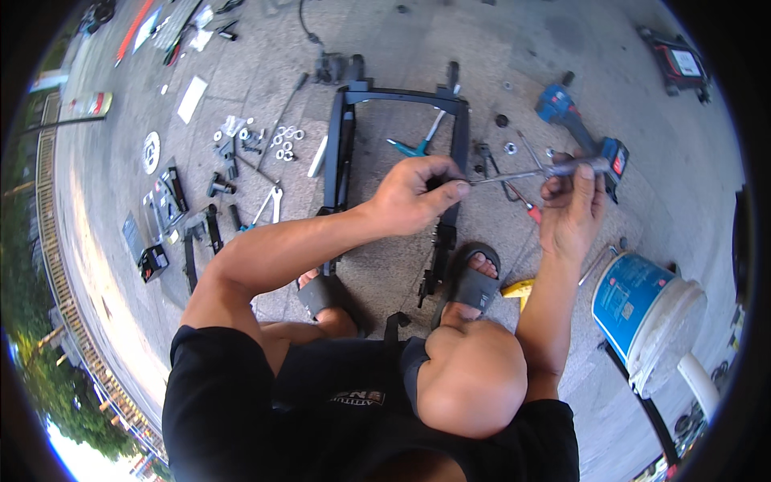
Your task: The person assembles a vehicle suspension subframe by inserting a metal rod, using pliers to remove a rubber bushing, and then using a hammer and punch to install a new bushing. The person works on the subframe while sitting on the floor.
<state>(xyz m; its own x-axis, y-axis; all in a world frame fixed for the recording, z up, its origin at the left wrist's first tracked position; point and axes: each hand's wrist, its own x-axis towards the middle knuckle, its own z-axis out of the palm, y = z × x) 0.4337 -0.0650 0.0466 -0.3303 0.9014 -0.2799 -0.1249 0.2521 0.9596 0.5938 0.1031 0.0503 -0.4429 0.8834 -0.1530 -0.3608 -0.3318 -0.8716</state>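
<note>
My right hand (pixel 572 213) grips the handle of a screwdriver (pixel 518 174), its thin metal shaft pointing left. At the shaft's tip my left hand (pixel 414 197) is closed, thumb and fingers pinched together; what lies between them is hidden, though a dark patch shows there. Below both hands, a black U-shaped metal frame (pixel 341 145) rests on the ground between my sandalled feet. A teal-handled tool (pixel 414 149) leans across its far right side. Just beyond my right hand lies a blue and black cordless power tool (pixel 574 120).
Left of the frame are scattered metal rings (pixel 285 145), a wrench (pixel 275 205) and black parts (pixel 169 193). A blue and white bucket (pixel 642 301) stands to the right, near a yellow tool (pixel 518 289). A red-handled screwdriver (pixel 532 210) lies below my right hand.
</note>
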